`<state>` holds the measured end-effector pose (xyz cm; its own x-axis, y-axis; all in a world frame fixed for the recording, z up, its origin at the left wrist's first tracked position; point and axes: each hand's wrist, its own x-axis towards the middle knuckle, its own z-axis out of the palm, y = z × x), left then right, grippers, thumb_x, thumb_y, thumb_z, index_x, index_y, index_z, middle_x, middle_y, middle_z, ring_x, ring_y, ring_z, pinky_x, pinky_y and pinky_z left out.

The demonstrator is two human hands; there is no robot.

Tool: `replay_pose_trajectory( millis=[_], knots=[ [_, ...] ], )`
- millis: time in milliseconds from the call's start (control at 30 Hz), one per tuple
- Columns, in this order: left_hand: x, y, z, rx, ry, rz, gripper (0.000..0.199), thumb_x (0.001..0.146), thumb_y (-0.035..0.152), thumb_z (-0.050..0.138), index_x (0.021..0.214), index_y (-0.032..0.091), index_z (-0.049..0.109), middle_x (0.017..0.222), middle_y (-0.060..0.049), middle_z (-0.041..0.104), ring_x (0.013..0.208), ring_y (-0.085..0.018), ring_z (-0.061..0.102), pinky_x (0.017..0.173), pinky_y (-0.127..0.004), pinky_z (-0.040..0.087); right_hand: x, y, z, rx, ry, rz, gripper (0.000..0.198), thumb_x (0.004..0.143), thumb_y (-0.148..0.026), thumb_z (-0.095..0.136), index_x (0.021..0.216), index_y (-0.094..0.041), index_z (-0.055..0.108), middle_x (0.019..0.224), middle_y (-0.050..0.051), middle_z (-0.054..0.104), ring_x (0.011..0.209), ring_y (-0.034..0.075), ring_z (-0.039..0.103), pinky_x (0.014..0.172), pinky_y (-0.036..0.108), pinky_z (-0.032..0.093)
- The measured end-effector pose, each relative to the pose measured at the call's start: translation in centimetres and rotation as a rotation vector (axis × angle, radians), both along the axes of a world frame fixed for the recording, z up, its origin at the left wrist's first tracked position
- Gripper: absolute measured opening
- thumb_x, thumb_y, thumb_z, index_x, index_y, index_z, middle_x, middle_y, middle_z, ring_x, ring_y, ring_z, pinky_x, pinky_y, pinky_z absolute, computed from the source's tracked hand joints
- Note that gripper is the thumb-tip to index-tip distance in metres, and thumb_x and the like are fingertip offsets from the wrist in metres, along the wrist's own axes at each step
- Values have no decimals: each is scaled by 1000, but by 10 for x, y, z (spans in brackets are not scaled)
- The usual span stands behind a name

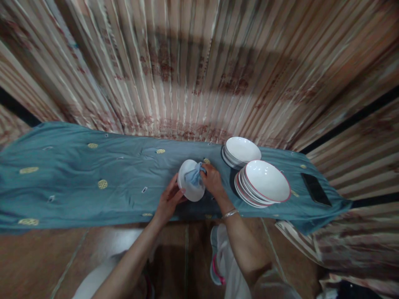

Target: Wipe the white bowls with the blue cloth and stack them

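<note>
My left hand (pixel 171 193) grips a small white bowl (pixel 195 194) by its left rim, thumb at the near side. The bowl is tilted up above the table, its round face toward me. A light blue cloth (pixel 193 176) is bunched in my right hand (pixel 213 178), its loose part lying against the bowl's face. Fingers of the right hand are pinched round the cloth's upper end. To the right of that hand stands a stack of white bowls with red rims (pixel 267 181). Behind it sits a second stack of white dishes with dark rims (pixel 242 150).
A narrow table wears a teal cloth (pixel 121 176) with yellow pineapple prints. A black phone (pixel 316 189) lies at its right end. Pleated curtains (pixel 187 74) hang close behind, and dark poles (pixel 352 118) slant at both sides. Below is a brown tiled floor (pixel 174 253).
</note>
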<state>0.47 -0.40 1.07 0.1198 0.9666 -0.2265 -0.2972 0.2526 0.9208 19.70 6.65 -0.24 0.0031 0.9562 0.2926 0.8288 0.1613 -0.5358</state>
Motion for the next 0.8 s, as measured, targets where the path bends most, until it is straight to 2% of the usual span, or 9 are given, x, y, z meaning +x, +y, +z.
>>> replay_pose_trajectory(
  millis=[167,367,633,800],
  knots=[
    [0,0,0,-5,-12,10,93,66,51,82,148,27,45,127,-9,67,118,-33,61,86,-42,60,3,-18,9,-115,-250,19,22,92,-9,51,105,-13,67,108,17,70,107,26,65,98,38,49],
    [1,2,3,-1,-11,19,92,66,51,82,148,27,46,124,-9,68,113,-32,63,82,-41,61,3,-40,18,-178,-406,75,26,94,-6,45,101,-14,69,107,17,69,102,24,64,96,36,47],
    [1,1,2,22,-21,19,86,68,48,81,146,28,49,124,-8,68,109,-30,65,81,-40,62,-6,-70,23,-221,-471,174,29,93,-7,43,96,-14,70,110,18,68,106,26,61,97,39,45],
    [1,1,5,19,-19,37,87,67,46,82,145,26,50,118,-8,70,102,-28,66,76,-37,61,-16,-87,33,-197,-359,281,24,90,-5,49,95,-15,70,109,13,70,102,22,63,95,33,46]
  ],
)
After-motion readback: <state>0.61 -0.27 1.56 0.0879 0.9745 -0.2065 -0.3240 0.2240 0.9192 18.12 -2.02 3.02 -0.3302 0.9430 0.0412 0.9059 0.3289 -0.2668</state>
